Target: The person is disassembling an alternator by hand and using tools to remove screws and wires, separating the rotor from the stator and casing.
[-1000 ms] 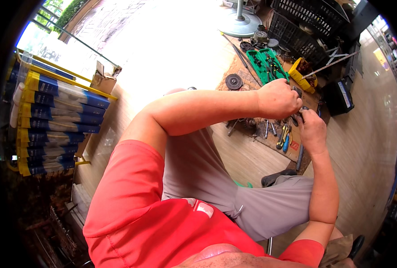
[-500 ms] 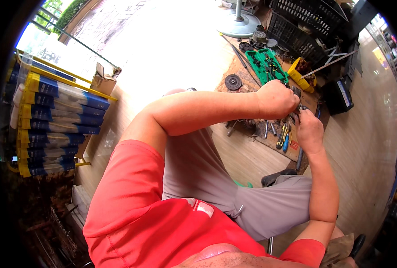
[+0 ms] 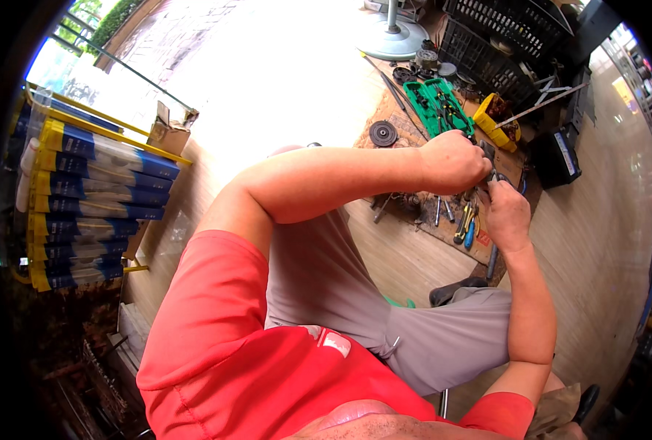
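Note:
My left hand (image 3: 454, 163) is closed in a fist above the cardboard sheet (image 3: 406, 125), its fingers curled away from view. Right beside it, my right hand (image 3: 507, 214) is closed too, its fingertips close to my left knuckles. Between the two hands shows a dark metal piece (image 3: 489, 152); its kind cannot be made out, and both hands appear to grip it. Beyond my left hand lies an opened green tool case (image 3: 434, 103). Below the hands rest yellow-handled pliers (image 3: 461, 232) and a blue-handled tool (image 3: 469, 236).
A black grooved disc (image 3: 383, 134) lies left of the case. To the right are a yellow container (image 3: 493, 121), a black box-shaped battery (image 3: 554, 158) and stacked black crates (image 3: 480, 59). A grey round stand base (image 3: 393, 38) stands behind. Blue-and-yellow packages (image 3: 95, 205) fill a rack at left.
Both hands stay almost in place at the dark metal piece. My right hand's fingers have shifted very slightly.

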{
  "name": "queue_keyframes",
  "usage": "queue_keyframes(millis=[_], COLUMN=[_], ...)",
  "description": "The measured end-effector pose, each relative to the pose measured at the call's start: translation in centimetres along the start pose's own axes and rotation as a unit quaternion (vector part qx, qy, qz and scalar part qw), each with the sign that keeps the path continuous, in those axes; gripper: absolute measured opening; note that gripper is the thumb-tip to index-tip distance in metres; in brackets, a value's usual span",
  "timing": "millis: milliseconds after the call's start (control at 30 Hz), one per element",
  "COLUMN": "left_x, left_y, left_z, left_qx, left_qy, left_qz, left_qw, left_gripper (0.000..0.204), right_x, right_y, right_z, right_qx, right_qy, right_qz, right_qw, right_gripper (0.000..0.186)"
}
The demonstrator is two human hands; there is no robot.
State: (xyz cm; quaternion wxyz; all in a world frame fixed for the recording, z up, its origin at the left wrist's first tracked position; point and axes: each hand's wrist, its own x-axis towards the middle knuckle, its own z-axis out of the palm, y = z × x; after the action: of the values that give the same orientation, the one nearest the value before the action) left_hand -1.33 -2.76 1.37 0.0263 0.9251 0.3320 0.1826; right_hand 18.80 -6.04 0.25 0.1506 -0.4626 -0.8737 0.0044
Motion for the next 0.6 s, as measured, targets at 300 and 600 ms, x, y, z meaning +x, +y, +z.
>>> queue_keyframes(millis=[300,600], left_x=[-0.3,-0.4], left_y=[-0.1,0.6], left_z=[-0.6,0.3], left_qx=[0.051,0.084], left_qy=[0.010,0.036], left_qz=[0.062,0.078], left_qw=[0.997,0.993], left_gripper=[0.006,0.011], right_x=[0.4,0.3], right_y=[-0.1,0.0], right_z=[-0.8,-0.5], right_qx=[0.004,-0.002], right_qy=[0.009,0.019], right_qz=[-0.009,0.032], right_qw=[1.000,0.999], right_gripper=[0.010,0.016])
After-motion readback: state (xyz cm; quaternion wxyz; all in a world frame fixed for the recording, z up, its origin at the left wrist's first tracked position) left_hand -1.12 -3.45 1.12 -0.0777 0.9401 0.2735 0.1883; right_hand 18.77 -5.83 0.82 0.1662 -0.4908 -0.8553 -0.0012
